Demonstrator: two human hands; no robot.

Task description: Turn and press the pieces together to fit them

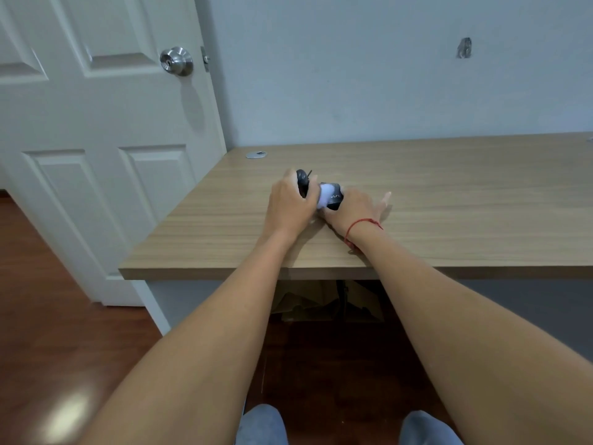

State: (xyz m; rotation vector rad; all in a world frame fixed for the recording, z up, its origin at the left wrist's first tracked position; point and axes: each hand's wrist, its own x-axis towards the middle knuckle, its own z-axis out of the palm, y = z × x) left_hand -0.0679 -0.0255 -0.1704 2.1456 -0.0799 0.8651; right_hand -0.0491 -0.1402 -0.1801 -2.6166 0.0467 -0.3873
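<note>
Both my hands meet over the middle of a wooden desk (449, 194). My left hand (290, 205) grips a small round black object (302, 181) with a thin stalk or cord at its top. My right hand (351, 208) holds a small black-and-white box or packet (330, 195) with pale lettering; its thumb and near fingers curl round it while one finger points out to the right. The two things touch between my hands, and my fingers hide much of them. A red string bracelet (362, 224) circles my right wrist.
A white panelled door (96, 139) with a steel knob (177, 61) stands open at the left, close to the desk's corner. A grey cable grommet (256, 154) sits near the desk's back left. Cardboard (308, 300) lies under the desk on the reddish wooden floor.
</note>
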